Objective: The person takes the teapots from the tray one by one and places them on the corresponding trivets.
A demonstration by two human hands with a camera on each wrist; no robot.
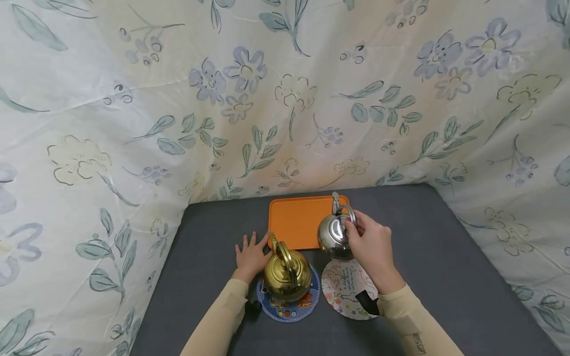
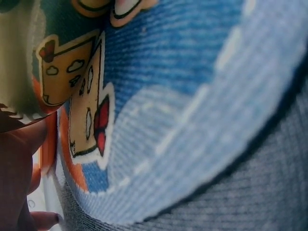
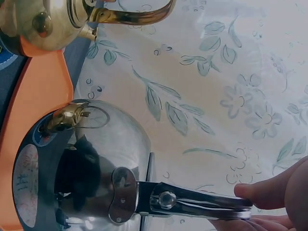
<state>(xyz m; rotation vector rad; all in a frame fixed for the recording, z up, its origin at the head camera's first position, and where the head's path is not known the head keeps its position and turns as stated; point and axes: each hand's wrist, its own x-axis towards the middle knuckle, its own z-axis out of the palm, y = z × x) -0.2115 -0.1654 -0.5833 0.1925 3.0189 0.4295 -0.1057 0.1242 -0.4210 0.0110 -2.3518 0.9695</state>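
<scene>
My right hand (image 1: 373, 247) grips the handle of a shiny silver kettle (image 1: 334, 240), thumb on one side and fingers on the other. The kettle overlaps the orange tray's right front corner in the head view, just beyond a round white floral mat (image 1: 340, 289). In the right wrist view the silver kettle (image 3: 106, 154) mirrors the mat on its side. A gold kettle (image 1: 287, 282) stands on a round blue cartoon-print mat (image 1: 289, 316). Fingers spread, my left hand (image 1: 252, 257) is at the gold kettle's left side, close by its spout.
The orange rectangular tray (image 1: 291, 217) lies behind both mats on a dark grey tabletop (image 1: 213, 237). Floral fabric (image 1: 285, 99) hangs behind the table and along both sides.
</scene>
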